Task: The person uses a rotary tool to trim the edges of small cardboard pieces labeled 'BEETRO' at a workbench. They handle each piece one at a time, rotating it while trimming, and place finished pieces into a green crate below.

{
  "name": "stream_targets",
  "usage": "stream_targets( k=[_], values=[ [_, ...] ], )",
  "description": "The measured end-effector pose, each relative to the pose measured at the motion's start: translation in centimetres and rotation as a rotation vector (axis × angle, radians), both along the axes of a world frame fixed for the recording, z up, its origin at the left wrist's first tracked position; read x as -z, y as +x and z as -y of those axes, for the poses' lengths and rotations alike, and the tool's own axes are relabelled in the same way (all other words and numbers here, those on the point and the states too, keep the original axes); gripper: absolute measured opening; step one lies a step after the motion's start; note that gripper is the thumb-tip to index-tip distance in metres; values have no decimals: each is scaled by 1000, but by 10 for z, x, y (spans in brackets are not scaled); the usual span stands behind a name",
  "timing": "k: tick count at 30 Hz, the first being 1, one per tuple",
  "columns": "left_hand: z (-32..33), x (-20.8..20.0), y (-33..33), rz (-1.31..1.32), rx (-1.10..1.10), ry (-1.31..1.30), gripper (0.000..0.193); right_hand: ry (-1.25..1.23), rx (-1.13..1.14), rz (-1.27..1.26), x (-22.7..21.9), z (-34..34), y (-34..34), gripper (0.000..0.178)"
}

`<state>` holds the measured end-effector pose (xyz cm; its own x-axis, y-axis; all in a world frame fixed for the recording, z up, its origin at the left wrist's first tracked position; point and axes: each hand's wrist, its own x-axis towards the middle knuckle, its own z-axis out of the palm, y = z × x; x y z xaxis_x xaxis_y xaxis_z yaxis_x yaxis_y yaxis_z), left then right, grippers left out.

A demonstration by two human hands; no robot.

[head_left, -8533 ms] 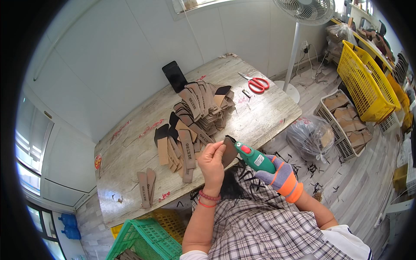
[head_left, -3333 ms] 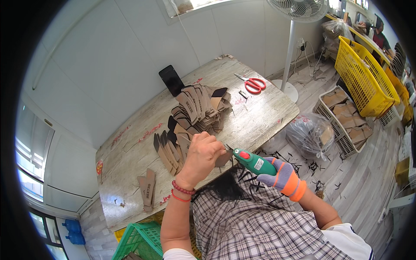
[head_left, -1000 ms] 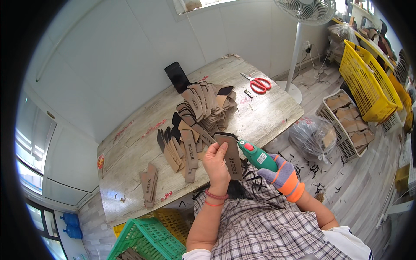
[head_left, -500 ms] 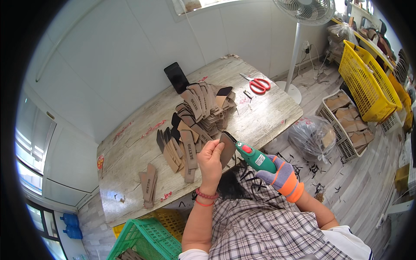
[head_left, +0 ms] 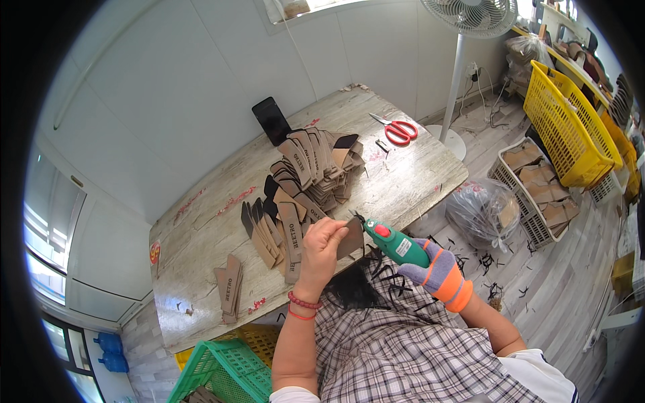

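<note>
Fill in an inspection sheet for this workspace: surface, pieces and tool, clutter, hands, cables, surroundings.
Surface: wood-grain table, marked with red patches.
Pieces and tool: heap of brown pieces on the table, small stack to its left; one brown piece and a green handheld tool in hand.
Clutter: red-handled scissors lying partly open; black scraps on lap and floor.
Left hand: bare, pinching the brown piece.
Right hand: gloved, gripping the tool; contact between its tip and the piece cannot be told.
Cables: loose white ones near the wall socket; tool cord, nothing seen.
Surroundings: standing fan, yellow crate, stuffed plastic bag, green basket.
</note>
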<state>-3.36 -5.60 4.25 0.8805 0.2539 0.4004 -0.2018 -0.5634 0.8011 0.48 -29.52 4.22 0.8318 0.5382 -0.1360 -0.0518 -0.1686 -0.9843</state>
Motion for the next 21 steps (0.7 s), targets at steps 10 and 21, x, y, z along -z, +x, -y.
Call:
stream_targets(
  k=[10,21],
  values=[
    [-21,-42,4,62,136,512,6,-2,-17,-9,4,2,1,59],
    [-31,-53,-1,-51,192,585,9,-38,-68,43,8,-3,1,59]
  ],
)
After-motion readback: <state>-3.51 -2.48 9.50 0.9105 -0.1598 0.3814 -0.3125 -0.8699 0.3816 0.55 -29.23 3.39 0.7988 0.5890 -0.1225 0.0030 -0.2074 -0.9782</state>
